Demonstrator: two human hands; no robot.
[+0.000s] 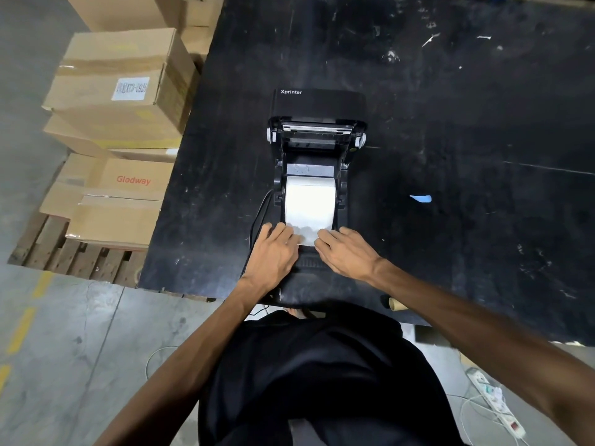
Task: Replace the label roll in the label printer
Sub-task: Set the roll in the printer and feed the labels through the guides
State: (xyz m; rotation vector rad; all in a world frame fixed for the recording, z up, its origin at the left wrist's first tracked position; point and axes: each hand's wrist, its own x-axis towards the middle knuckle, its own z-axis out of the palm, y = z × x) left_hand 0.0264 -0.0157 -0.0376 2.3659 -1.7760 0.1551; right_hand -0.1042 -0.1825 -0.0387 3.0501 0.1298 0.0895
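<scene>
My left hand [276,249] and my right hand [344,252] lie side by side at the near end of the label printer [317,162], palms down. The fingers of both are stretched forward and rest on the loose end of the white label strip [306,235], the left hand on its left corner and the right hand on its right corner; I cannot tell whether they pinch the paper or only press it flat. Between my hands the strip runs back to the label roll [308,201], which sits in the open bay of the printer, between the two black side guides. Beyond the roll the lid [318,103] is swung up and away from me, with the word Xprinter on it and the metal bar of the print head showing beneath. A black cable [257,214] leaves the printer on its left side, just beside my left hand. The printer stands on a scuffed black table [467,123], close to its near edge and toward its left edge. A brown cardboard core [397,304] lies at the near edge, under my right forearm. A small blue scrap [420,198] lies to the right of the printer, well apart from it. Off the left edge of the table, cardboard boxes [119,101] are stacked on a wooden pallet [74,255]. On the floor at the lower right lies a white power strip [495,403].
</scene>
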